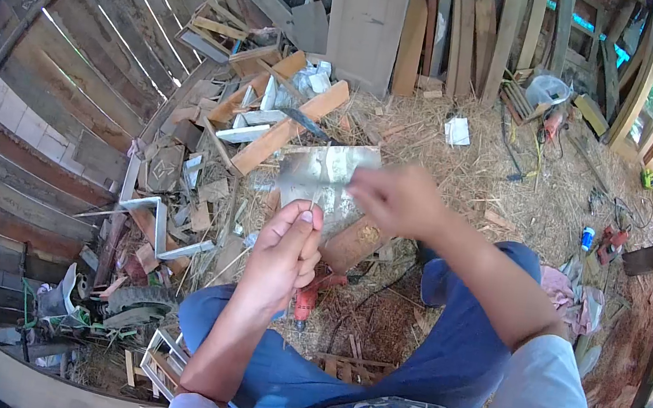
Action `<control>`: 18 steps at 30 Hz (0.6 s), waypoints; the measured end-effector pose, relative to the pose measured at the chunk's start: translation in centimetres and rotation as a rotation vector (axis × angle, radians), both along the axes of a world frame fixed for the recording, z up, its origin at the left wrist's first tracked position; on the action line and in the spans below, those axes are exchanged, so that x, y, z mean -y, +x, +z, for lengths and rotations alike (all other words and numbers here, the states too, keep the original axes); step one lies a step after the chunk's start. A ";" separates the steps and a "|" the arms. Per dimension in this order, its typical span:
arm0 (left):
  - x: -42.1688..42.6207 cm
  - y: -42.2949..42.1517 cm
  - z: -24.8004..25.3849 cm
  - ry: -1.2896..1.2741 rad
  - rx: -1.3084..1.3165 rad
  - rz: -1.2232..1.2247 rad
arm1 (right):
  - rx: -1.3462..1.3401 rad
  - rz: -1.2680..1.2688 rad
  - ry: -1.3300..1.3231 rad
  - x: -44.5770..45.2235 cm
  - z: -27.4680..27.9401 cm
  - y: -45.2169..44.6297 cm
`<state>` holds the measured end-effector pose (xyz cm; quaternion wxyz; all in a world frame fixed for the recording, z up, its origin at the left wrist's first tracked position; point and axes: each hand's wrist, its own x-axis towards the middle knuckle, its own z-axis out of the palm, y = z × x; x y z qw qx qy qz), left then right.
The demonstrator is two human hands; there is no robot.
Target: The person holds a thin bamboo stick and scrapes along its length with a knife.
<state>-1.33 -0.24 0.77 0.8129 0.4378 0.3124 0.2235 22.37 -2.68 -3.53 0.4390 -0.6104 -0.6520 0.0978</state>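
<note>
My left hand point(286, 253) is raised at the centre, its fingers closed in a pinch on a thin, pale sliver that points up from the fingertips. To its right, my right hand point(398, 199) is blurred by motion, with thumb and forefinger close together; whatever they hold, if anything, is too blurred to make out. Behind both hands lies a shiny metal sheet point(338, 160), partly covered by them. Below the sheet a wooden board point(354, 244) rests near a red power tool point(304, 301), which lies on the ground between my legs.
Wood scraps point(291, 128) are piled at the left, with a dark blade point(304, 123) across them. A white paper point(457, 131) lies on the straw-covered ground. Planks point(458, 39) lean at the back. Right of my knee are a pink cloth point(580, 302) and a blue can point(587, 238).
</note>
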 end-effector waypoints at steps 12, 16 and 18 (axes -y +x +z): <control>-0.5 -0.5 -0.1 -0.085 0.009 -0.035 | 0.255 0.000 -0.017 -1.0 -1.7 0.1; -0.1 -0.4 0.5 -0.066 0.027 -0.056 | 0.058 -0.192 0.068 -1.5 -0.4 0.9; -0.2 -0.3 0.2 -0.020 -0.014 0.016 | 0.144 -0.003 0.047 0.6 -0.3 -1.5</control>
